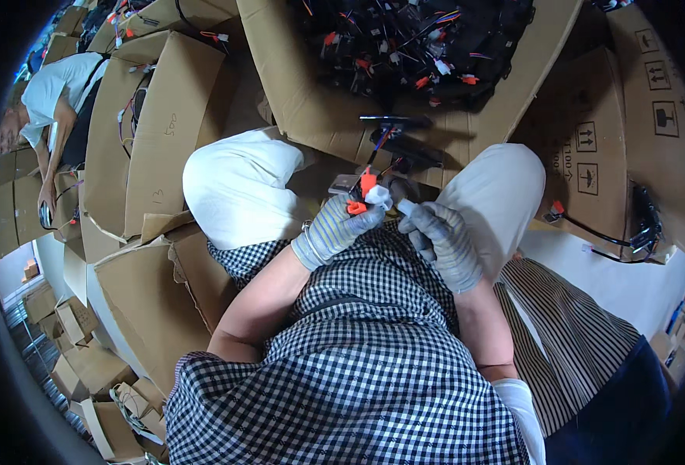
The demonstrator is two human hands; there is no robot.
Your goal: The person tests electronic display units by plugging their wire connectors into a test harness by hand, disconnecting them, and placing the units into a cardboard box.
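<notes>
left hand (334, 229): gloved, pinching orange-and-white connector (364, 194) above lap
right hand (441, 242): gloved, gripping small white plug (406, 206) just beside it
progress: parts not yet mated, judging by gap
backlog: wire harness pile (412, 43) in cardboard box (296, 93) ahead

Two gloved hands (334, 230), two white connectors (379, 195), one orange clip (356, 207).

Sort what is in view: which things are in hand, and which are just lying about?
In hand:
- left hand holding red and white connectors
- right hand pinching a white connector

Lying about:
- box of tangled wire harnesses
- cardboard boxes
- black cable
</notes>
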